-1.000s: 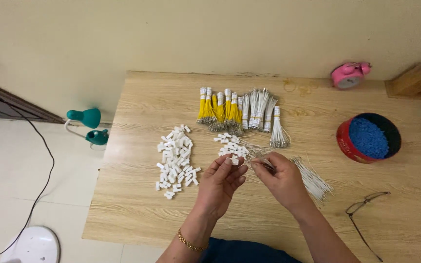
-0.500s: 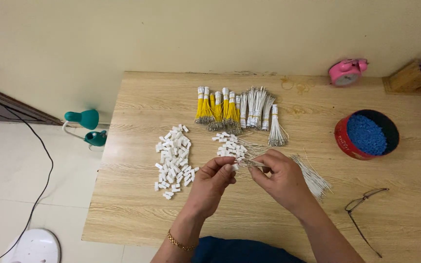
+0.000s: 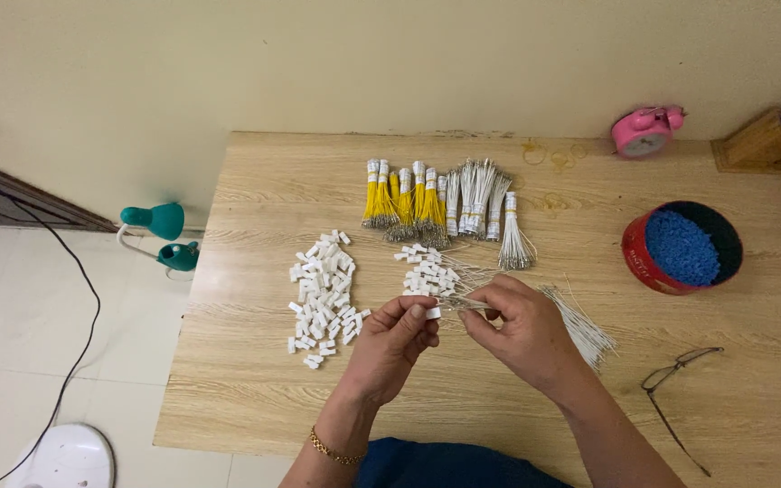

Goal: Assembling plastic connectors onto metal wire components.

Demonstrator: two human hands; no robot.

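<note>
Hands (image 3: 463,339) pinch connector (image 3: 432,313), apparently wired.

Two bare forearms enter from the bottom edge, no sleeves visible. Left hand (image 3: 397,348): thin gold-coloured chain bracelet (image 3: 332,449) of small links on the wrist. Right hand (image 3: 519,330): no ring, watch or band seen. Between the forearms, a patch of dark blue garment (image 3: 445,463), plain, no pattern discernible.

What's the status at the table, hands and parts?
Left hand pinching small white connector. Right hand holding thin white wires at it. Loose connector pile left, wire bundles beyond; nothing between.
</note>
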